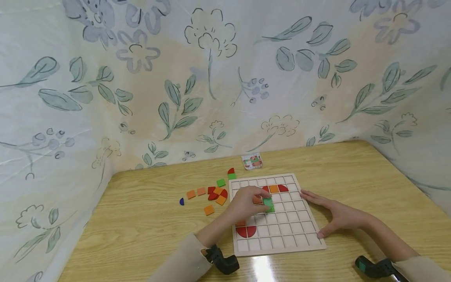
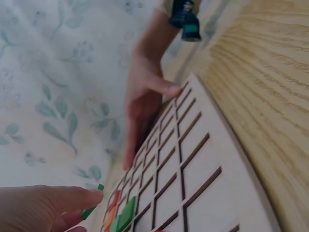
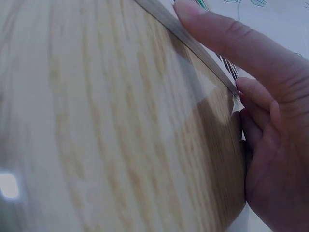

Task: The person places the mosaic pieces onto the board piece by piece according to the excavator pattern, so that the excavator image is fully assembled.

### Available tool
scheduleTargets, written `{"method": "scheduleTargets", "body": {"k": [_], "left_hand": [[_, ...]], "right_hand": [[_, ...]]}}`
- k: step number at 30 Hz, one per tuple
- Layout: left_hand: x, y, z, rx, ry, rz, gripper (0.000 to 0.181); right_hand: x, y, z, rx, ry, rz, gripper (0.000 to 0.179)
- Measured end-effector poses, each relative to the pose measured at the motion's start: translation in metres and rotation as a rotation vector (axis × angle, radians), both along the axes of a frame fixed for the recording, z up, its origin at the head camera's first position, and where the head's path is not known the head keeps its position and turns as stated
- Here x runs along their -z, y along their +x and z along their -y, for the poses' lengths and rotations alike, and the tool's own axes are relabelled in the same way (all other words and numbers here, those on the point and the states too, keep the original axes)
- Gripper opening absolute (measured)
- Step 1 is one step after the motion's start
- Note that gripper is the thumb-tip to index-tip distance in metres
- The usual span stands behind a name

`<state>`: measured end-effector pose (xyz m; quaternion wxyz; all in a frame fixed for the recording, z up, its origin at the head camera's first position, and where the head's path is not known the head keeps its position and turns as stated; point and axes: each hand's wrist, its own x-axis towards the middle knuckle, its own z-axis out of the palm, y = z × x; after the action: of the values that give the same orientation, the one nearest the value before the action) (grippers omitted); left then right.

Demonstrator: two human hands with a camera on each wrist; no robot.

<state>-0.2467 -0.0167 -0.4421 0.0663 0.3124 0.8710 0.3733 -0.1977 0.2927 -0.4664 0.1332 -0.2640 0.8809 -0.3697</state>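
Note:
My left hand (image 1: 244, 203) is over the left half of a white gridded board (image 1: 289, 239), pinching a green square tile (image 2: 92, 202) between thumb and fingers. Just below that tile, other green tiles (image 2: 126, 215) sit in the grid. My right hand (image 1: 340, 215) rests along the board's right edge, thumb and fingers spread and touching the rim. Set in the top rows are an orange tile (image 1: 273, 189) and a red quarter-round tile (image 1: 283, 188). Near the lower left corner lie red rounded tiles (image 1: 246, 232). The left hand hides some cells.
Loose orange, red and green tiles lie left of the board, among them an orange square (image 1: 209, 210) and a green square (image 1: 220, 183). A dark blue piece (image 1: 181, 201) lies farther left. Behind the board is a small pattern card (image 1: 252, 161). A floral curtain (image 1: 225, 78) hangs behind the table.

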Motion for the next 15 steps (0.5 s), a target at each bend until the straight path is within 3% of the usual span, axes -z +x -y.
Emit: {"method": "scheduleTargets", "body": {"k": [10,15], "left_hand": [[0.008,0.002,-0.029,0.041,-0.164,-0.097,0.02],[0.012,0.003,-0.035,0.043,-0.198,-0.147,0.022]], "right_hand": [[0.004,-0.002,0.0,0.027,0.054,-0.009,0.105],[0.005,-0.002,-0.002,0.019,0.039,-0.004,0.104]]}}
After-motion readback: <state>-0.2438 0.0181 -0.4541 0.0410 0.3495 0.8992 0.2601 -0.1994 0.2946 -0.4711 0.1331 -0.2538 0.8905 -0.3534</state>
